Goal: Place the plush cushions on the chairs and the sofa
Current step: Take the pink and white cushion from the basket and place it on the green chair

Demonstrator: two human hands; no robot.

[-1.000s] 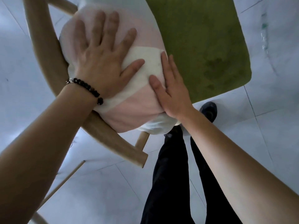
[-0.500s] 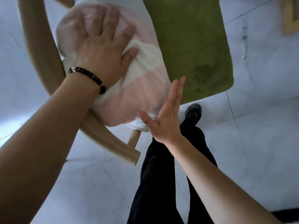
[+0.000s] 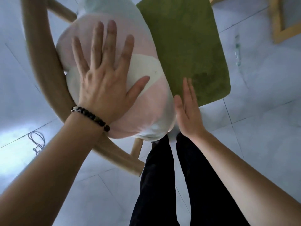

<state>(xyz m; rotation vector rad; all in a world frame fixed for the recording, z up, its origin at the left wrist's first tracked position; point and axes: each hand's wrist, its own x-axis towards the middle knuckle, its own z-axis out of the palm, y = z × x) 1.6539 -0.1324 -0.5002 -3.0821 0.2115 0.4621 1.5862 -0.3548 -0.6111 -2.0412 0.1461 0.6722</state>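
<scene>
A pink, cream and white plush cushion leans against the curved wooden backrest of a chair with a green seat pad. My left hand, with a dark bead bracelet on the wrist, lies flat on the cushion's face, fingers spread. My right hand is held edge-on and flat at the cushion's right side, next to the seat pad's near corner; whether it touches the cushion I cannot tell.
Pale tiled floor lies all around. My legs in black trousers stand just in front of the chair. A loose cord lies on the floor at left. Another wooden frame shows at top right.
My left hand went from pressing with curled fingers to lying flat with fingers spread. My right hand came off the cushion's face and now sits edge-on at its right side.
</scene>
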